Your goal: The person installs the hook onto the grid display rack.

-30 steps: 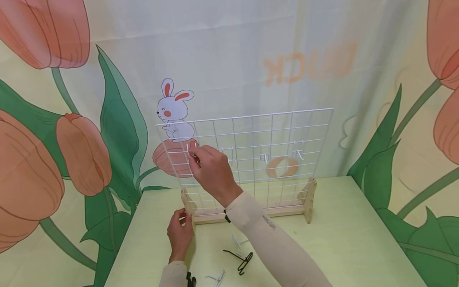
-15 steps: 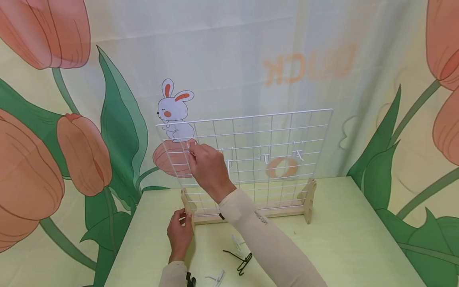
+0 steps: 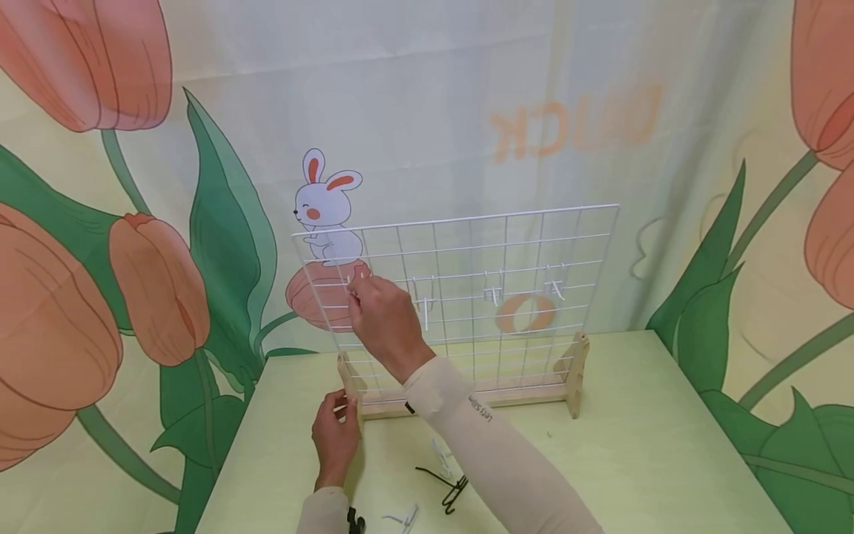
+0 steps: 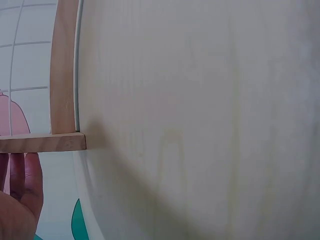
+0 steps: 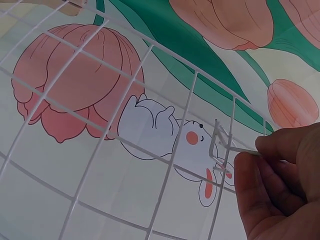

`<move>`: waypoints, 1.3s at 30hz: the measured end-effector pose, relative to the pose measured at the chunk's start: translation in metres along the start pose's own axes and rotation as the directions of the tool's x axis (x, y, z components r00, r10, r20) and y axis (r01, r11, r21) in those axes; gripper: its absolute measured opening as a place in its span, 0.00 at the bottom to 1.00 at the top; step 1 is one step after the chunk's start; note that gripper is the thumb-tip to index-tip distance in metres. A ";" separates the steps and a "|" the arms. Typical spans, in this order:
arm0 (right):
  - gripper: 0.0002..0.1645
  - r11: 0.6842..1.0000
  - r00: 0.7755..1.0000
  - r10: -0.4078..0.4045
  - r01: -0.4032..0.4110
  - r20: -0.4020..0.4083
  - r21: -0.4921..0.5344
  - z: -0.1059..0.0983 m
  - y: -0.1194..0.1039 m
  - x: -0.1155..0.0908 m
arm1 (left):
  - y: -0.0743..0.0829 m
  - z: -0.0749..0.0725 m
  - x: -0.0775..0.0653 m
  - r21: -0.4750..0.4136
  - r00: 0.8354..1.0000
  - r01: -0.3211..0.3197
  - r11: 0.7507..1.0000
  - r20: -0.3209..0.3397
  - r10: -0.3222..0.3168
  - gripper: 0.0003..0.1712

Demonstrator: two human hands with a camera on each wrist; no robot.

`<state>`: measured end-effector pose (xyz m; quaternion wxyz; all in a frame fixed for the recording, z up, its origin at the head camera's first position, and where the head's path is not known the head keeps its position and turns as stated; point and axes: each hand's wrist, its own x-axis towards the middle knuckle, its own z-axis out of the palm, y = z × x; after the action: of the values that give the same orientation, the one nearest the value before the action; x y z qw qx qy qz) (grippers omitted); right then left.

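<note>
My right hand [image 3: 387, 322] pinches the stem of a white wire hook [image 5: 220, 142] between thumb and forefinger. The hook's prongs are at the upper left part of the white grid panel [image 3: 454, 220]; whether they are seated on a wire I cannot tell. Low at the left, my left hand [image 3: 336, 437] holds the left foot of the wooden stand [image 3: 348, 377]. In the left wrist view, its fingers [image 4: 33, 175] lie against the wooden bar [image 4: 45, 144], with the thumb out of sight. Three white hooks hang on the panel to the right, including one [image 3: 492, 294] near the middle.
On the table [image 3: 640, 445] in front of the stand lie a black hook [image 3: 454, 493] and two white hooks, one nearer me [image 3: 403, 517] and one partly by the right sleeve [image 3: 442, 456]. A printed curtain [image 3: 427, 96] hangs behind the panel.
My right hand and forearm have shifted slightly left, with the hand ending a little lower, uncovering the nearest hanging hook. My left hand stays at the stand's foot.
</note>
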<state>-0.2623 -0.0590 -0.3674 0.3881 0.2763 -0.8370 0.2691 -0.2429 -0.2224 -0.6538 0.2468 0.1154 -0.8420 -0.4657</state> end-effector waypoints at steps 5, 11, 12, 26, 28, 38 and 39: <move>0.05 1.000 1.000 0.002 -0.001 0.021 -0.014 0.003 -0.001 -0.002 | 0.000 0.000 0.000 0.004 1.000 0.001 1.000 0.001 -0.001 0.15; 0.06 1.000 1.000 -0.018 0.018 0.011 -0.021 0.007 -0.002 -0.006 | 0.000 0.001 0.000 0.000 1.000 0.002 1.000 -0.007 -0.002 0.15; 0.05 1.000 1.000 -0.019 0.019 0.009 -0.019 0.008 -0.001 -0.007 | 0.000 0.001 -0.001 0.002 1.000 0.001 1.000 -0.010 -0.001 0.15; 0.07 0.999 1.000 0.006 -0.007 0.014 0.040 0.013 -0.002 -0.018 | -0.006 0.002 0.001 -0.003 1.000 0.000 1.000 -0.001 0.000 0.15; 0.07 0.998 1.000 0.013 -0.013 0.006 0.056 0.012 -0.002 -0.019 | -0.005 0.002 0.001 -0.001 1.000 -0.001 1.000 0.001 0.001 0.15; 0.09 0.992 0.999 0.050 -0.050 -0.002 0.114 0.005 -0.007 -0.022 | -0.001 0.001 0.001 0.006 1.000 0.011 1.000 -0.002 -0.011 0.15; 0.08 0.991 0.998 0.056 -0.055 -0.004 0.122 0.004 -0.008 -0.023 | -0.001 0.001 0.001 0.007 1.000 0.012 1.000 -0.004 -0.012 0.15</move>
<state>-0.2468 -0.0615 -0.3858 0.3658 0.2753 -0.8249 0.3314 -0.2442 -0.2221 -0.6551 0.2452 0.1221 -0.8425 -0.4639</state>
